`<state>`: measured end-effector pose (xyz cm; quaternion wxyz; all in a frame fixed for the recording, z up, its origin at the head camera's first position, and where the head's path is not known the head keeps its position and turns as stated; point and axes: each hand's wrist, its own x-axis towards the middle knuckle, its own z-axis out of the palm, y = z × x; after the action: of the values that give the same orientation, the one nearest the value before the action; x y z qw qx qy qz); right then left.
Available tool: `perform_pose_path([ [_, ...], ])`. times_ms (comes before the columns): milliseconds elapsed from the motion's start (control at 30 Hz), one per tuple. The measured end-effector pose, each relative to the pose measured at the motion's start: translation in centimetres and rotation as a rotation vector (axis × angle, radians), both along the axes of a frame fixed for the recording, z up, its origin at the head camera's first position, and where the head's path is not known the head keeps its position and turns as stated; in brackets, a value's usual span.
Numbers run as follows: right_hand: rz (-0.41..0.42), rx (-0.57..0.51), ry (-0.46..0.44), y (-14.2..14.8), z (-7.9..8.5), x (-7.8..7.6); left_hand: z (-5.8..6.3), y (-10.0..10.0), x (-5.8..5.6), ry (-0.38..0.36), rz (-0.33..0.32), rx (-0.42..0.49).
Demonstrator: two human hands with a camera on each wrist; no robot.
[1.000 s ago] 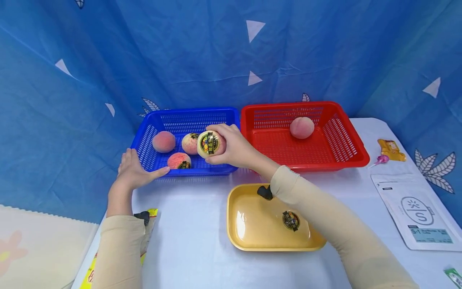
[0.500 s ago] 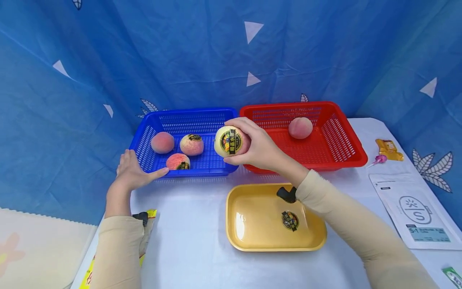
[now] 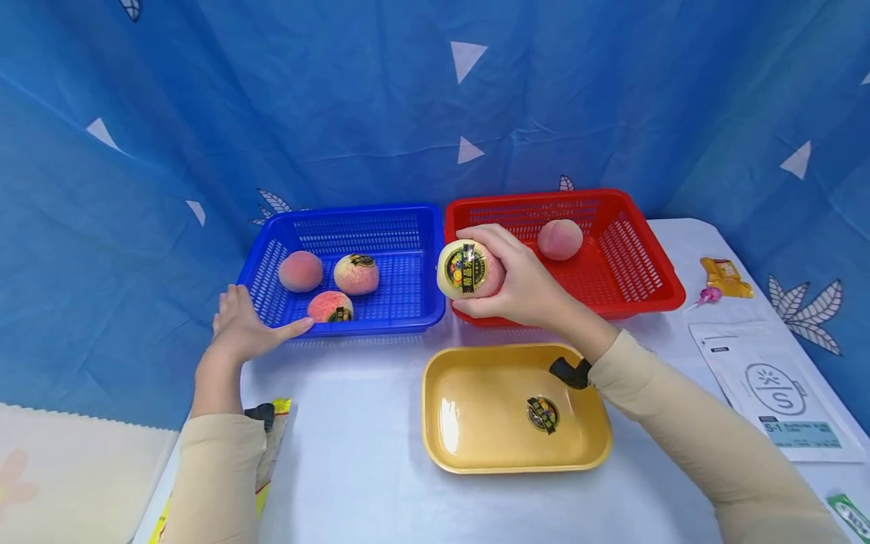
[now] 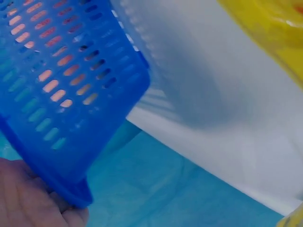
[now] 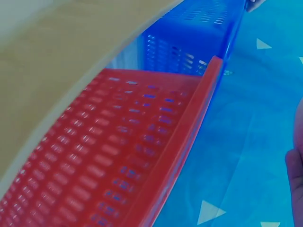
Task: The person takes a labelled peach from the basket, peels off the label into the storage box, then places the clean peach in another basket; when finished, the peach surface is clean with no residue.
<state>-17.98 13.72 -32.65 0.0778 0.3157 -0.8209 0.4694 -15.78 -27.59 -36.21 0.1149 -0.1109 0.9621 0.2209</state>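
Observation:
My right hand (image 3: 533, 285) grips a peach (image 3: 469, 270) with a round black label, holding it over the left front part of the red basket (image 3: 669, 298). Another peach (image 3: 560, 239) lies inside that basket. With spread, fairly straight fingers and thumb, my left hand (image 3: 243, 325) rests at the front left corner of the blue basket (image 3: 387, 325). Inside are a plain peach (image 3: 300, 271), a labelled peach (image 3: 356, 274) and a redder labelled peach (image 3: 330, 307), partly behind the front rim. In the left wrist view, the fingers (image 4: 28, 198) lie against the basket's rim.
In front stands a gold tray (image 3: 476, 446) with a round black label (image 3: 543, 415) in it. To the right lie an orange-yellow packet (image 3: 726, 277), a pink lollipop (image 3: 710, 295), a white pouch (image 3: 775, 389) and a green wrapper (image 3: 848, 514). A yellow packet (image 3: 272, 453) is partly under the left forearm.
My right hand has carried the labelled peach rightward, from over the blue basket to over the red basket's left part. The left hand stays at the blue basket's corner.

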Motion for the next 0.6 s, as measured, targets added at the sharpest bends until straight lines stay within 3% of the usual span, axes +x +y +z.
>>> perform_pose_path([
  [133,-0.033,0.016,-0.003,1.1,-0.1,0.5,1.1,1.6,0.6,0.101,-0.028,0.007],
  [267,-0.056,0.026,0.006,1.9,-0.1,0.9,3.0,5.0,1.5,0.262,-0.100,0.039],
  [433,-0.061,0.024,0.011,2.7,-0.4,1.5,5.2,11.2,3.0,0.460,-0.255,0.124],
  [600,-0.059,0.031,0.037,3.2,-1.1,1.9,5.8,17.6,4.5,0.641,-0.461,0.237],
])
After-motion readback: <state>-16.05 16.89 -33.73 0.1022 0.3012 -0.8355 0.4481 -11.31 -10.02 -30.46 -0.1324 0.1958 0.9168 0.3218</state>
